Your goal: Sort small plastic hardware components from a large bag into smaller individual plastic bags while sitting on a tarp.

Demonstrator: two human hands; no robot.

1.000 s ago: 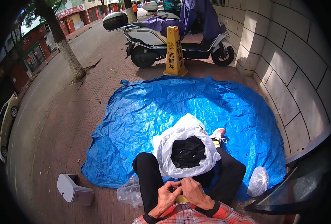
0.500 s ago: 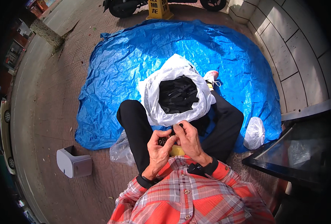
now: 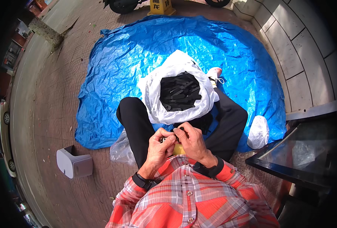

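My left hand (image 3: 160,149) and my right hand (image 3: 192,143) meet over my lap, fingertips pinched together. Between them is a small dark piece (image 3: 177,135), mostly covered by the fingers, so its kind is hard to make out. Just beyond my hands, an open white plastic bag (image 3: 150,93) stands between my legs. Many flat black strips (image 3: 179,91) fill it. A pile of black pieces (image 3: 202,124) lies by the bag's near right side, partly shaded. Below my fingers a bit of something yellow (image 3: 179,149) shows in my lap.
A wrinkled blue tarp (image 3: 107,87) lies under the bag and my legs. To the right are a tied white bag (image 3: 258,133) and a dark glass-topped frame (image 3: 293,159). A clear plastic bag (image 3: 123,150) and a grey-white box-like object (image 3: 75,163) sit at left.
My hands stay together over my lap; the fingers have shifted slightly around the small dark piece. The whole view has tilted a little, moving the bag and tarp slightly upward.
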